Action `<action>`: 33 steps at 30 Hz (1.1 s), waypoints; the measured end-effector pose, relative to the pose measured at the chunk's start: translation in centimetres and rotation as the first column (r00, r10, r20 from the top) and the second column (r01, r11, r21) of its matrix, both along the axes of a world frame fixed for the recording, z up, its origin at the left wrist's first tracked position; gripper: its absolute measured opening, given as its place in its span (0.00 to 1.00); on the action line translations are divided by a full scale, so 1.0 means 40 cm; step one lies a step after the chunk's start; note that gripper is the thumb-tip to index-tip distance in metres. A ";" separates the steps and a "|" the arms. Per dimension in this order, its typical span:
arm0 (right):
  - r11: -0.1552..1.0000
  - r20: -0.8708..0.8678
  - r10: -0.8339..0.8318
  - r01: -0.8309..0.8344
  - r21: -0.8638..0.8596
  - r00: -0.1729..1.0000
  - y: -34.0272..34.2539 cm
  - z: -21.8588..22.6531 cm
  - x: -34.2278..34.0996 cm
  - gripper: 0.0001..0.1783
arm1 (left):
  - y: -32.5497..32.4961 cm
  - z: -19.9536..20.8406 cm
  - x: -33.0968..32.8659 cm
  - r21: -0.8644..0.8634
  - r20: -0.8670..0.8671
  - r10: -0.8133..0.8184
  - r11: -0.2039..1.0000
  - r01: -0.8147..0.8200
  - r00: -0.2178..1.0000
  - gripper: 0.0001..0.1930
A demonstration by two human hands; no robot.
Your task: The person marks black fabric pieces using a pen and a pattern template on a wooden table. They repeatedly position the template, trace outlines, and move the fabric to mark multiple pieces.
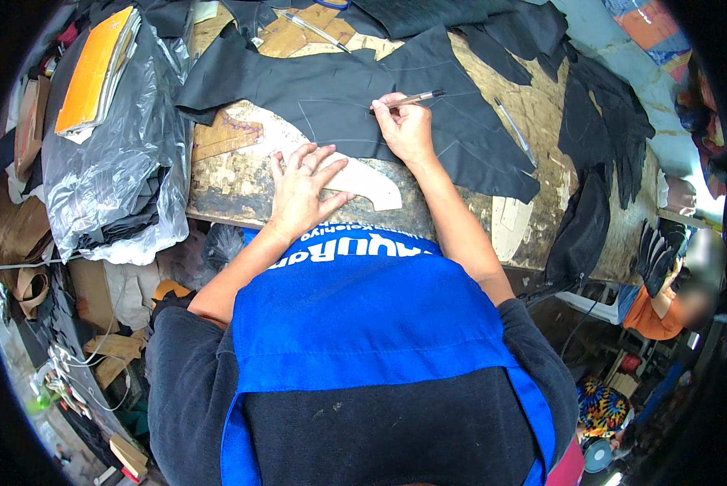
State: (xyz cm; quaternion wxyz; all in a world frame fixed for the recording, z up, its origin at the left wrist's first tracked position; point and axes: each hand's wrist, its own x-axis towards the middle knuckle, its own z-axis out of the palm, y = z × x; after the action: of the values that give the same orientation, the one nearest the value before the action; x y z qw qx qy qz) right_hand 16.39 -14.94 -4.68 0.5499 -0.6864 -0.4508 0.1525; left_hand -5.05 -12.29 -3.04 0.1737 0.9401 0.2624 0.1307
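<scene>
A wide sheet of black material, leather or fabric, lies over the worn wooden table, with faint pale lines drawn on it. A curved white pattern piece overlaps the sheet's near edge. My left hand lies on this pattern piece with fingers spread, pressing it down. To the right and farther up, my right hand rests on the black sheet, fingers closed around a pen. The pen slants low, its back end pointing right; its writing end is partly behind my fingers.
A second pen lies at the far side and a third at the right. An orange notebook sits on a clear plastic bag of dark pieces. Black scraps hang rightward. At far right a person holds black pieces.
</scene>
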 end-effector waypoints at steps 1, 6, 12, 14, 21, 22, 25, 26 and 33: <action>1.000 0.036 0.004 -0.004 0.010 0.999 -0.002 0.002 -0.001 0.07 | 0.000 0.000 0.000 -0.003 -0.004 0.003 1.000 -0.003 1.000 0.28; 1.000 0.069 -0.008 0.009 -0.027 0.998 -0.004 0.008 -0.003 0.08 | 0.001 0.000 0.000 -0.024 0.006 0.001 1.000 -0.001 1.000 0.28; 0.999 -0.287 0.046 -0.043 0.015 0.957 -0.030 -0.001 0.039 0.07 | 0.000 -0.005 0.000 -0.010 0.009 0.008 1.000 -0.008 1.000 0.28; 0.998 -0.367 -0.020 0.044 0.056 0.930 -0.095 0.000 0.075 0.08 | 0.000 -0.005 0.000 -0.016 0.000 0.012 1.000 -0.012 1.000 0.28; 0.877 -0.367 -0.405 0.469 0.102 0.837 -0.405 -0.025 0.182 0.05 | 0.005 -0.003 0.006 -0.013 0.018 0.004 1.000 -0.004 1.000 0.28; 0.838 -0.387 -0.471 0.539 0.085 0.793 -0.435 -0.026 0.191 0.05 | 0.006 -0.003 0.006 -0.011 0.037 0.003 1.000 -0.002 0.999 0.28; 0.855 -0.344 -0.465 0.515 0.068 0.816 -0.479 -0.029 0.197 0.05 | 0.006 -0.004 0.007 -0.042 0.067 0.009 0.999 -0.006 0.998 0.29; 0.862 -0.330 -0.465 0.505 0.042 0.822 -0.485 -0.027 0.197 0.05 | 0.006 -0.005 0.006 -0.043 0.084 0.010 0.999 -0.007 0.996 0.29; 0.855 -0.313 -0.464 0.511 0.087 0.829 -0.492 -0.025 0.200 0.05 | 0.009 -0.012 -0.003 -0.072 0.101 0.010 0.997 -0.002 0.995 0.32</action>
State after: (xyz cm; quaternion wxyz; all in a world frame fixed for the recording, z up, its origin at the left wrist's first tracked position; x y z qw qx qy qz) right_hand 24.39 -34.60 -5.69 0.6843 -0.7015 -0.1885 0.0643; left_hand -5.19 -11.92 -3.53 0.2202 0.9247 0.2607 0.1690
